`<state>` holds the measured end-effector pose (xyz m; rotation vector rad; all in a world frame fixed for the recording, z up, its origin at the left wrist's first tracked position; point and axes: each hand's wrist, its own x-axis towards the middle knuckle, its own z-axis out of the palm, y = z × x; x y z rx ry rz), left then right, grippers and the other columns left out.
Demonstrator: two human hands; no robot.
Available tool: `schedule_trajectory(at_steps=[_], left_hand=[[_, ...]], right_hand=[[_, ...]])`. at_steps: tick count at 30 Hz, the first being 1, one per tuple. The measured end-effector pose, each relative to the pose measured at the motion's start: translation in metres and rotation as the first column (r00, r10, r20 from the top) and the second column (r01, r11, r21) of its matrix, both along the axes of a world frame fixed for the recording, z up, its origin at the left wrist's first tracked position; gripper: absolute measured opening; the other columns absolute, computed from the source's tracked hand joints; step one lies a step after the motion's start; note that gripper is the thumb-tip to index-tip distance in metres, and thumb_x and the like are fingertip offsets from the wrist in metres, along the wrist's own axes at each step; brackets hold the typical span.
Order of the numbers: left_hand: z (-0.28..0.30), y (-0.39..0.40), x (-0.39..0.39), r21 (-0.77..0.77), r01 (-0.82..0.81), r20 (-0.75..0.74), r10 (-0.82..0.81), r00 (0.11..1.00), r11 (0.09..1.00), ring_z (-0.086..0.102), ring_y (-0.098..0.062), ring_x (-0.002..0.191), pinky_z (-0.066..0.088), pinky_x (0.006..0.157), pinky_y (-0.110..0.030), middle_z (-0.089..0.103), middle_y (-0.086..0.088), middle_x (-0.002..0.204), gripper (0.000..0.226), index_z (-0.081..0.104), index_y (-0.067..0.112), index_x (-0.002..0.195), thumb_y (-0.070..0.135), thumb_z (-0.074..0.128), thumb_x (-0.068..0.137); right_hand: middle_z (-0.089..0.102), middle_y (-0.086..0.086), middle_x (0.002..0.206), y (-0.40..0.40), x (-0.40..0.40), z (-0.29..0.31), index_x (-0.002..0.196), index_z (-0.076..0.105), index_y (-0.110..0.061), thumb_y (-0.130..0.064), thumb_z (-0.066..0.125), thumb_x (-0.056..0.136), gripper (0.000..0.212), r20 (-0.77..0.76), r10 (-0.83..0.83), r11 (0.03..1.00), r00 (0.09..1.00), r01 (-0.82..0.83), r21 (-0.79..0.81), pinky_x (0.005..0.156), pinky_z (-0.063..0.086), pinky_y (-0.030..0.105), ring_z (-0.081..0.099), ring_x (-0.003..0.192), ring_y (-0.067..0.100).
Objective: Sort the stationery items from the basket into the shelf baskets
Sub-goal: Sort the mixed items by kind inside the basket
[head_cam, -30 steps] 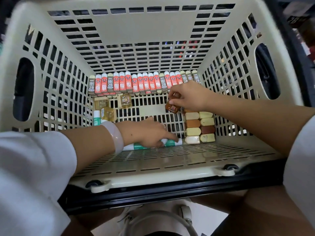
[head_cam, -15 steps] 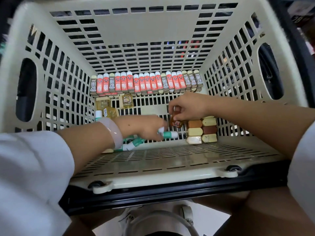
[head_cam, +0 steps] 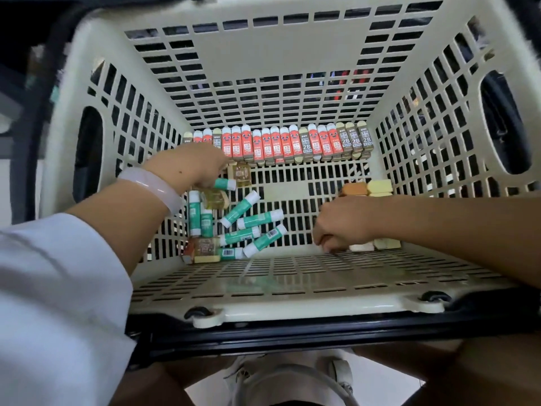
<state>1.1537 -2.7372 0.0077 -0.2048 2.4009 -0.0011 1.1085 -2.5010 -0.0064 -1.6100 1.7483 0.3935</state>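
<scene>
I look down into a beige slatted basket (head_cam: 292,68). A row of red and grey 2B erasers (head_cam: 281,143) lines its far wall. Several green-and-white glue sticks (head_cam: 248,221) lie loose at the left middle, among small amber clear boxes (head_cam: 215,199). My left hand (head_cam: 190,165) is at the back left, its fingers closed on one glue stick (head_cam: 225,184). My right hand (head_cam: 342,224) curls down over a stack of tan, brown and cream eraser blocks (head_cam: 367,187) on the right. Its fingertips touch the near end of the stack and hide whatever they hold.
The basket has tall slatted walls with a handle hole on the left (head_cam: 87,153) and on the right (head_cam: 506,121). It rests on a black frame (head_cam: 292,332). A white shoe (head_cam: 292,382) and my knees show below.
My left hand moved from the near middle to the back left with a glue stick, uncovering the loose glue sticks. My right hand dropped toward the near end of the block stack.
</scene>
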Motion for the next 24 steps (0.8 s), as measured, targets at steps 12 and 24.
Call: schedule_trajectory(at_steps=[12, 24], left_hand=[[-0.01, 0.019, 0.004, -0.091, 0.163, 0.045, -0.16, 0.986, 0.982, 0.045, -0.009, 0.055, 0.034, 0.046, -0.02, 0.048, 0.002, 0.069, 0.033, 0.042, 0.014, 0.063, 0.029, 0.063, 0.084], [0.023, 0.028, -0.008, 0.139, 0.05, 0.15, -0.071, 0.986, 0.989, 0.051, -0.016, 0.075, 0.045, 0.061, -0.022, 0.051, -0.002, 0.088, 0.032, 0.044, 0.013, 0.098, 0.018, 0.069, 0.078]], right_hand=[[0.062, 0.006, 0.1, 0.002, 0.0, -0.005, 0.109, 0.054, -0.012, -0.036, 0.056, 0.089, 0.032, -0.073, 0.052, 0.999, 0.996, -0.051, 0.02, 0.068, 0.041, 0.03, 0.058, 0.092, 0.022], [0.062, -0.004, 0.102, -0.011, -0.016, 0.002, 0.133, 0.044, -0.018, -0.029, 0.05, 0.093, 0.042, 0.316, -0.444, 0.832, 0.838, 0.517, -0.201, 0.063, 0.032, 0.005, 0.05, 0.071, -0.007]])
